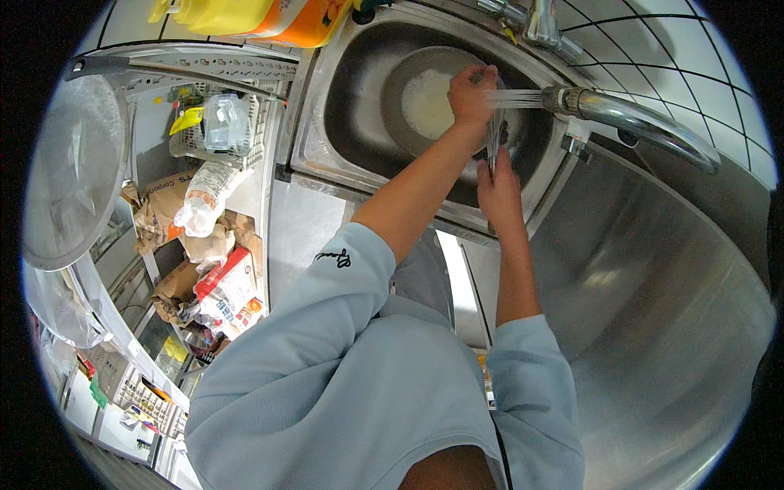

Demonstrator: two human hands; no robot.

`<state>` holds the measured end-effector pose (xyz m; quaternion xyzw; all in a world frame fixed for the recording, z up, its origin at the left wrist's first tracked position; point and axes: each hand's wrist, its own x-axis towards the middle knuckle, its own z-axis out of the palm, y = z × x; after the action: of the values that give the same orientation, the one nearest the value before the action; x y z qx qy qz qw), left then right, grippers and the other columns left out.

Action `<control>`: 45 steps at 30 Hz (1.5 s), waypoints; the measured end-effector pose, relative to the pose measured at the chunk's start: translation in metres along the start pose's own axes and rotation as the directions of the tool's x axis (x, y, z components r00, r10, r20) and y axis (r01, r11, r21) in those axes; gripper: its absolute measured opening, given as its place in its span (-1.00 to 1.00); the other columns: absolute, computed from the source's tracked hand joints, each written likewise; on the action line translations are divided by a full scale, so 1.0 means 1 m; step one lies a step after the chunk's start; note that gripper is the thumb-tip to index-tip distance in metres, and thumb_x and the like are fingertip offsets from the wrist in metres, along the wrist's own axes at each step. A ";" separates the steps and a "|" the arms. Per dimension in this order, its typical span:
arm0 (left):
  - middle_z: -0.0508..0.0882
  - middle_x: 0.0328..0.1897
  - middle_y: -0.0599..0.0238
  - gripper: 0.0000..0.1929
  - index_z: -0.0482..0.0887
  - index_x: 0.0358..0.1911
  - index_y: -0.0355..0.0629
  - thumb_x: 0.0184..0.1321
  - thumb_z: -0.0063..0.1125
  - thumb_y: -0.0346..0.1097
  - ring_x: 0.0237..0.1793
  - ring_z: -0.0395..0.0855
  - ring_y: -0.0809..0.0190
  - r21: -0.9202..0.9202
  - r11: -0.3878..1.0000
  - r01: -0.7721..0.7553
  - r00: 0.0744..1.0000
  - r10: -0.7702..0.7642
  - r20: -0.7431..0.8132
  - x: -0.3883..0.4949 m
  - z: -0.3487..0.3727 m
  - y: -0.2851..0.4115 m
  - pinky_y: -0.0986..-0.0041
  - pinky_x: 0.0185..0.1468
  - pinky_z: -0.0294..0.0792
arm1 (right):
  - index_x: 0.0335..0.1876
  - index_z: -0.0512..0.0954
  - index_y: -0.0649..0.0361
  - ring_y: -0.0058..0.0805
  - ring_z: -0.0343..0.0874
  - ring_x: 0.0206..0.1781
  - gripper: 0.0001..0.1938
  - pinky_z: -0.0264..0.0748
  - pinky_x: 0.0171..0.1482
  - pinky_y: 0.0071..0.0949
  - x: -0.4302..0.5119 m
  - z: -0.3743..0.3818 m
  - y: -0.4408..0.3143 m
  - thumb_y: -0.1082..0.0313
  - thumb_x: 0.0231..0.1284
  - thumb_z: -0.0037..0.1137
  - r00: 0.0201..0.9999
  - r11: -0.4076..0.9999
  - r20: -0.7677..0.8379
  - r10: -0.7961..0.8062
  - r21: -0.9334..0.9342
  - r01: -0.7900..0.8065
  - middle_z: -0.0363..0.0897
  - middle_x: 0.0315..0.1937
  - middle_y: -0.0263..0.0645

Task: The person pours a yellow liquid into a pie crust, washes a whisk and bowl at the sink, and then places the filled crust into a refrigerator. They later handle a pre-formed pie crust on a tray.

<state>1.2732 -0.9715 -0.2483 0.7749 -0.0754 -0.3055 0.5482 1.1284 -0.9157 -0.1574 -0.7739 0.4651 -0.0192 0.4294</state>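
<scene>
Over a stainless steel sink (361,79), my left hand (473,95) is at the wires of a metal whisk (495,131), beside the stream of water from the faucet (563,101). My right hand (499,184) grips the whisk's lower end, its handle mostly hidden by the fingers. Behind the hands, a round grey bowl or pan (398,92) lies in the basin with whitish, foamy liquid (425,104) in it. Whether the left fingers close on the wires is partly hidden.
A yellow and orange jug (245,18) stands at the sink's far left. White wall tiles (661,49) rise behind the faucet. Left are a basket (254,125) with a clear plastic container (226,121), paper bags (165,202) and a round lid (76,177). A steel surface (643,294) lies right.
</scene>
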 end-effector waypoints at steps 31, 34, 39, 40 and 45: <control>0.69 -0.49 -0.15 -0.66 0.79 -0.49 -0.26 0.20 0.06 -0.16 -0.38 0.71 -0.16 0.279 0.857 -0.433 0.901 0.403 0.159 -0.015 -0.019 0.023 0.10 -0.20 0.52 | -0.11 0.41 0.07 -0.72 0.03 -0.80 -0.56 0.12 -0.78 -0.60 -0.016 -0.040 -0.002 -0.17 0.59 -0.33 0.711 0.131 0.687 0.150 0.699 -0.703 0.11 -0.70 -0.53; 0.72 -0.47 -0.05 -0.66 0.83 -0.43 -0.18 0.22 0.06 -0.12 -0.32 0.73 -0.13 0.196 0.853 -0.484 0.857 0.416 0.305 -0.005 -0.038 0.036 0.12 -0.13 0.53 | -0.05 0.36 0.04 -0.73 0.05 -0.79 -0.60 0.15 -0.81 -0.65 -0.006 -0.030 0.013 -0.12 0.62 -0.40 0.623 -0.309 0.691 -0.365 0.541 -0.782 0.07 -0.69 -0.51; 0.78 -0.38 0.08 -0.68 0.86 -0.38 -0.05 0.21 0.11 -0.04 -0.29 0.74 -0.05 0.016 0.932 -0.361 0.753 0.281 0.595 0.027 -0.041 0.034 0.20 -0.11 0.53 | -0.04 0.32 0.13 -0.68 0.14 -0.74 -0.61 0.20 -0.79 -0.61 -0.009 -0.006 0.016 -0.06 0.64 -0.42 0.674 -0.603 0.528 -0.517 0.334 -0.725 0.17 -0.62 -0.43; 0.79 -0.37 0.10 -0.69 0.87 -0.37 -0.03 0.21 0.12 -0.03 -0.30 0.74 -0.04 -0.026 0.954 -0.299 0.754 0.253 0.606 0.033 -0.036 0.029 0.22 -0.11 0.53 | -0.03 0.32 0.15 -0.67 0.16 -0.73 -0.61 0.21 -0.79 -0.60 -0.008 -0.003 0.013 -0.05 0.64 -0.42 0.692 -0.643 0.487 -0.533 0.298 -0.705 0.19 -0.61 -0.42; 0.78 -0.27 0.08 -0.62 0.82 -0.24 -0.12 0.32 0.06 0.02 -0.25 0.70 -0.02 0.062 0.951 -0.303 0.880 0.255 0.400 0.052 -0.035 -0.006 0.24 -0.06 0.48 | -0.04 0.24 0.18 -0.62 0.26 -0.70 -0.68 0.29 -0.73 -0.62 0.029 -0.014 -0.004 0.06 0.65 -0.42 0.641 -0.620 0.654 -0.402 0.321 -0.716 0.19 -0.59 -0.38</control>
<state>1.3332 -0.9645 -0.2665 0.7122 -0.3117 -0.3652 0.5121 1.1421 -0.9452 -0.1569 0.2643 0.1881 -0.0366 0.9452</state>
